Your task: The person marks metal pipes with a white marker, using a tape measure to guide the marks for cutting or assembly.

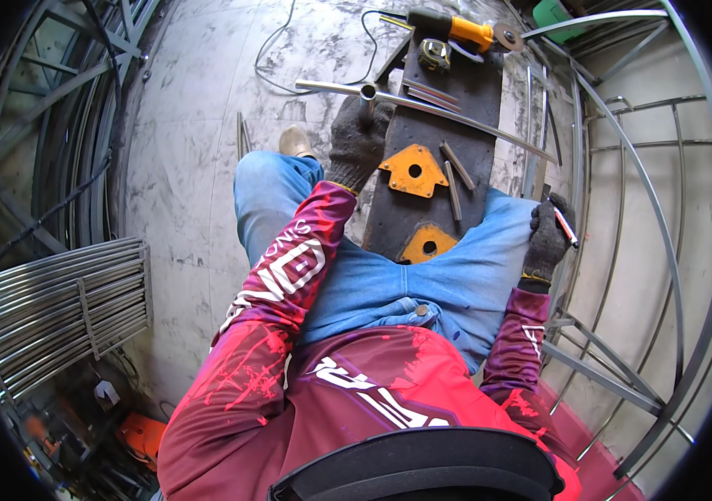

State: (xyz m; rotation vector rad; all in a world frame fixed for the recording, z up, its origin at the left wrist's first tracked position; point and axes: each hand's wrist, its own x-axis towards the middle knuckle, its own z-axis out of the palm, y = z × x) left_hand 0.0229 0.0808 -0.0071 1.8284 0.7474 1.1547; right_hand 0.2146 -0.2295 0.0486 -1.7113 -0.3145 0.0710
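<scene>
My left hand (359, 138), in a dark grey knit glove, is closed around a metal tube (473, 127) near a short upright pipe piece (367, 93) with an open round end. The glove hides how the two pieces meet. The long tube slants across the dark board (389, 219) toward the right. By my right thigh, my gloved right hand (546, 238) is closed on a slim red-and-white marker (566, 224). On the board lie two orange arrow-shaped welding magnets, one nearer the middle (413, 171), the other (428, 244) between my legs. Short metal bars (453, 192) rest beside them.
At the board's far end sit a yellow-and-black angle grinder (473, 33), its cord trailing left, and a tape measure (434, 55). Metal frames (673, 200) stand close on my right. A rack of shiny tubes (55, 313) and an orange case (140, 438) are left.
</scene>
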